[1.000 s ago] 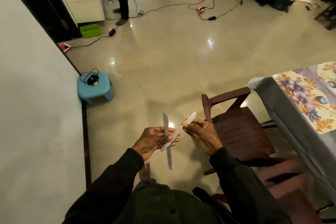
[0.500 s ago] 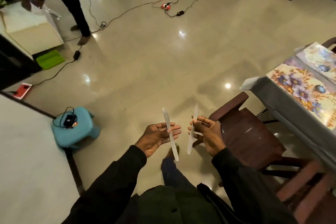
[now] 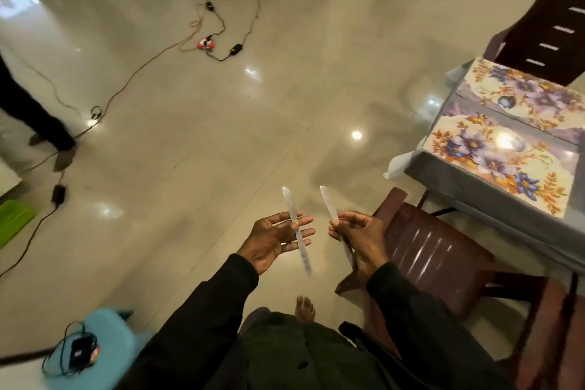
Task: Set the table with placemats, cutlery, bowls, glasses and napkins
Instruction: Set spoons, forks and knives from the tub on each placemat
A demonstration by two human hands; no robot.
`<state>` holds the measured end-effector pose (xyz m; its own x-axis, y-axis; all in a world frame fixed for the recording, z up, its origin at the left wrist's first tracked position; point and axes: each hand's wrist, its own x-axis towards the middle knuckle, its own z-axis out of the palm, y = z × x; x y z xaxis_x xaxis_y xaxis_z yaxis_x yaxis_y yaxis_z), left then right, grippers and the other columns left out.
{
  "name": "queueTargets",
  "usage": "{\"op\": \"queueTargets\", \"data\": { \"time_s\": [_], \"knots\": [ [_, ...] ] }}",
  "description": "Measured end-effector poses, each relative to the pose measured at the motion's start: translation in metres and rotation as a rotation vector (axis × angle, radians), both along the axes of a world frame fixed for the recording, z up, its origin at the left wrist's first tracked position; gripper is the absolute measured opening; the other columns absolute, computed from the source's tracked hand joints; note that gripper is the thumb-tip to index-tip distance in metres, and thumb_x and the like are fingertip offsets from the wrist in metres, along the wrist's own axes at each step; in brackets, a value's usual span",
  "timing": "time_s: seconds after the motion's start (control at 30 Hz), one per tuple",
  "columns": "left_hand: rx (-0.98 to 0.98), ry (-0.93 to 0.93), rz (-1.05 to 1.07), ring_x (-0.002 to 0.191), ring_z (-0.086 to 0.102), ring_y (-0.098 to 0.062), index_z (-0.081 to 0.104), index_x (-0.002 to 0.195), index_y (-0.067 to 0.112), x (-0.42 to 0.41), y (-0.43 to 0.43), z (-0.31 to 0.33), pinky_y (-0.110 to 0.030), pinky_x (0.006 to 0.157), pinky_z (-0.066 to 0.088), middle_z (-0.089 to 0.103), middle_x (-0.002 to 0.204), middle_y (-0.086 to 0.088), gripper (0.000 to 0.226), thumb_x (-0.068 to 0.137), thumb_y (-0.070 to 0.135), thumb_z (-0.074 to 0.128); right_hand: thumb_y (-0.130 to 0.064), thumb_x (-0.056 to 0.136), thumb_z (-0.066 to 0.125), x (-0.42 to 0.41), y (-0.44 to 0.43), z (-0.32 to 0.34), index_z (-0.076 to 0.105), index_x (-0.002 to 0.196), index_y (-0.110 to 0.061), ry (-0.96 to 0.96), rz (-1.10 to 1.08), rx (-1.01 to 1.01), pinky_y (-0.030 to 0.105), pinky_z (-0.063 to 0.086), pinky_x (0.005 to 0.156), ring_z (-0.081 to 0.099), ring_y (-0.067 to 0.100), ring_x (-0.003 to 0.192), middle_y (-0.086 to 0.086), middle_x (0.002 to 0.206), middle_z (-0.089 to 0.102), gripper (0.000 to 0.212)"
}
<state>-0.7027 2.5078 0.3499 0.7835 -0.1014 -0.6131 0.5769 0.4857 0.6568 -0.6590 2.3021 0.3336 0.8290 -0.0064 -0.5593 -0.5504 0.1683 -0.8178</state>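
Glossy floor tiles (image 3: 221, 136) lie below both hands. The left hand (image 3: 272, 241) pins the first knife (image 3: 304, 252) under its thumb across nearly straight fingers, while the right hand (image 3: 357, 237) grasps the second knife (image 3: 327, 203) in curled fingers. This looks like the cutlery step; next, both knives need carrying rightward of the fingers to the floral placemats (image 3: 500, 161).

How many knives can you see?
2. The left knife is pinched in the left hand, and the right knife is gripped in the right hand. The table runs out of view, so more may be hidden.
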Motion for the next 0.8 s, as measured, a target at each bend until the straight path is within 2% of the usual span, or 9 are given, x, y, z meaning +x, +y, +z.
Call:
{"op": "queueTargets", "data": {
  "time_s": [0.13, 0.37, 0.57, 0.8],
  "knots": [
    [0.023, -0.001, -0.152, 0.116, 0.069, -0.039, 0.055, 0.137, -0.002, 0.067, -0.004, -0.001, -0.052, 0.099, 0.056, 0.07, 0.13, -0.016, 0.044, 0.095, 0.0, 0.065, 0.009, 0.084, 0.073, 0.039, -0.005, 0.0, 0.072, 0.104, 0.001, 0.03, -0.102, 0.009, 0.042, 0.062, 0.083, 0.074, 0.035, 0.085, 0.021, 0.094, 0.075, 0.021],
    [0.01, -0.002, -0.392, 0.116, 0.069, -0.037, 0.057, 0.134, -0.003, 0.192, -0.008, -0.015, -0.048, 0.095, 0.059, 0.071, 0.127, -0.018, 0.037, 0.098, -0.004, 0.06, 0.006, 0.085, 0.075, 0.108, -0.011, -0.008, 0.072, 0.104, 0.0, 0.082, -0.341, -0.061, 0.033, 0.063, 0.067, 0.072, 0.029, 0.08, 0.025, 0.095, 0.074, 0.02],
    [-0.021, -0.005, -0.619, 0.117, 0.069, -0.037, 0.057, 0.132, -0.004, 0.293, -0.01, -0.013, -0.049, 0.097, 0.058, 0.071, 0.126, -0.02, 0.035, 0.098, -0.006, 0.059, 0.007, 0.086, 0.072, 0.157, -0.007, 0.001, 0.074, 0.101, 0.0, 0.076, -0.552, -0.146, 0.029, 0.06, 0.067, 0.071, 0.034, 0.085, 0.02, 0.095, 0.076, 0.017],
    [-0.041, -0.009, -0.781, 0.114, 0.07, -0.039, 0.062, 0.128, -0.003, 0.372, -0.033, -0.009, -0.049, 0.099, 0.057, 0.071, 0.125, -0.022, 0.03, 0.098, -0.006, 0.058, 0.014, 0.083, 0.07, 0.203, -0.009, 0.014, 0.074, 0.1, 0.001, 0.053, -0.71, -0.239, 0.022, 0.056, 0.056, 0.069, 0.023, 0.074, 0.016, 0.088, 0.074, 0.022]
  ]
}}
